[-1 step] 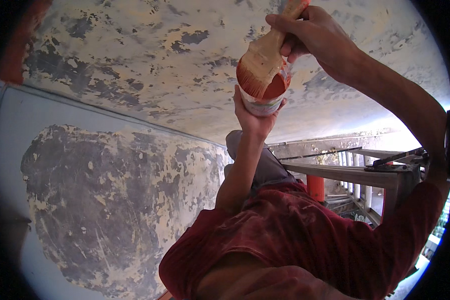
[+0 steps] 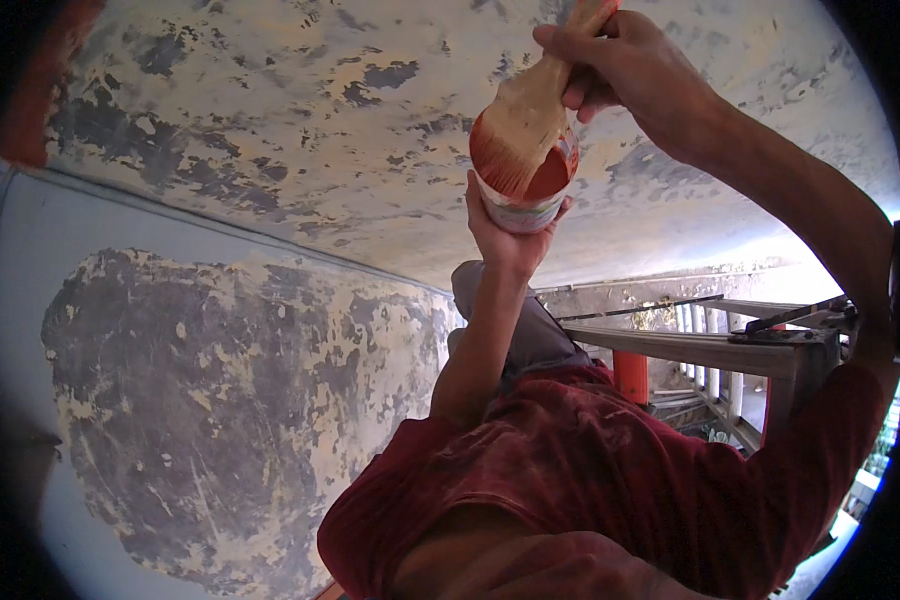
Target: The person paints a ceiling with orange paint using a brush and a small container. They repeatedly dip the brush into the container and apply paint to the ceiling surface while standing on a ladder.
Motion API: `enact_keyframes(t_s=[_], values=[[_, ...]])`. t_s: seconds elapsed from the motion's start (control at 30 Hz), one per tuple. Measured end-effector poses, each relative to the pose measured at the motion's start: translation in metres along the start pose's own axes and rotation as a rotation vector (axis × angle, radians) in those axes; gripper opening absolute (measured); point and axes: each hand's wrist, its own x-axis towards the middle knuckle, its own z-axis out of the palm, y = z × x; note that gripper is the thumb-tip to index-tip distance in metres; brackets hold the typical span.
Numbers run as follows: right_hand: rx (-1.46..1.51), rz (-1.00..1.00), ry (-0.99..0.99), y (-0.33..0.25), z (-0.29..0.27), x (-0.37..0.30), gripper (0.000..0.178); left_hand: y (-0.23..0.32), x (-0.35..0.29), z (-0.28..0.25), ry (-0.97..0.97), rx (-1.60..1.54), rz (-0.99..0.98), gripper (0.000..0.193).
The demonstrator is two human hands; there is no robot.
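Note:
My left hand is wrapped round the underside of a small white paint tub, held up near the wall. Inside it, red-orange paint shows, and its inner rim is smeared with the same colour. My right hand grips the handle of a wide paintbrush between thumb and fingers, above the tub. The handle end is red, and the brush's pale body slants down to the left. Its bristles sit in the mouth of the tub, their tips tinted red; whether they touch the paint I cannot tell.
A patchy, scraped wall spans the top. At left, another wall has a large grey bare patch. A ladder-like frame stands at the right beside my body, with a red-orange cylinder and white railing bars beyond.
The tub and the brush's bristle end have shifted very slightly left. Both hands keep their holds.

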Motion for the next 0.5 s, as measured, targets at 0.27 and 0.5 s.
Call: enact_keyframes(t_s=[0.27,0.5], values=[[0.066,-0.282,0.007,0.0,-0.025,0.017,0.032,0.016,0.004,0.014,0.001,-0.081,0.031,0.058],[0.219,-0.371,0.011,-0.045,-0.003,0.018,0.03,0.042,0.006,0.043,-0.04,-0.204,0.071,0.058]])
